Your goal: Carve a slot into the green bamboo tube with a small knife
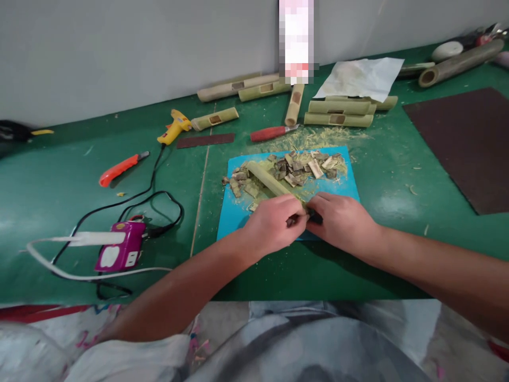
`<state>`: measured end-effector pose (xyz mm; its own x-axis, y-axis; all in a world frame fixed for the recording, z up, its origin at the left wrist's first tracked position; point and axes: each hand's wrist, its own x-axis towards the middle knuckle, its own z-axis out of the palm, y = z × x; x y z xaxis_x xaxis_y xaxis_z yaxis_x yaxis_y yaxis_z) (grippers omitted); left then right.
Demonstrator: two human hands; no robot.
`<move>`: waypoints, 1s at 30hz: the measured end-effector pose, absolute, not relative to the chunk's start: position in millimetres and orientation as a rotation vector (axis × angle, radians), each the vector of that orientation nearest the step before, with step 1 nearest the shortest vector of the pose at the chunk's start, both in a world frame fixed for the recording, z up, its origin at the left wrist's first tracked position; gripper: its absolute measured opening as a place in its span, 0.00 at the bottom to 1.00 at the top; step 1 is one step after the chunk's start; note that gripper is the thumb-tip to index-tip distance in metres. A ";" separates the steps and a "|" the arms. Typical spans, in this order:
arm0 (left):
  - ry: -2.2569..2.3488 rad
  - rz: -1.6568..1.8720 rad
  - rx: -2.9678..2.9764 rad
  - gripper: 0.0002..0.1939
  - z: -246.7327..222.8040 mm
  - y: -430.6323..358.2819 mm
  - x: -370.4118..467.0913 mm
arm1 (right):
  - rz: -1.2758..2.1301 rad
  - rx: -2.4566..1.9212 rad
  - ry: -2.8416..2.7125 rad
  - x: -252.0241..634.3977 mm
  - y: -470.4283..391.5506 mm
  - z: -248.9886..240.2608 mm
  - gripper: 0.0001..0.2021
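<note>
A pale green bamboo tube [268, 178] lies slantwise over a blue board [234, 212], its near end running under my fingers. My left hand [276, 223] is closed around that near end. Pressed close beside it, my right hand [344, 225] is closed too, with a small dark thing [316, 216] showing at its fingertips. Most of that dark thing is hidden, so its kind is unclear. Brown and pale bamboo chips [294, 167] and fine shavings are heaped on the board beyond my hands.
Behind the board lies a red-handled knife [268, 133]. Several cut bamboo tubes [340, 107] rest near the wall. To the left are an orange cutter [121, 168], a yellow glue gun [175, 127] and a purple power strip [121, 245] with cords. A dark brown sheet [469, 143] lies right.
</note>
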<state>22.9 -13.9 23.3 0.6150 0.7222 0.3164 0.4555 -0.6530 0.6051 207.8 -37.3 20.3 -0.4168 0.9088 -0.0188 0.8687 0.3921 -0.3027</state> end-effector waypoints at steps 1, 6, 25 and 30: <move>0.953 0.757 2.407 0.08 22.8 -11.8 22.1 | 0.400 -1.620 -2.488 207.5 -37.0 20.7 0.09; 0.988 0.789 2.449 0.07 23.6 -9.3 21.1 | 0.397 -1.665 -2.478 206.4 -36.5 22.0 0.11; 0.927 0.707 2.383 0.06 29.0 -16.6 21.0 | 0.430 -1.622 -2.477 206.1 -37.6 25.2 0.08; 0.978 0.712 2.480 0.08 25.9 -9.5 18.1 | 0.400 -1.655 -2.471 206.7 -36.7 23.6 0.11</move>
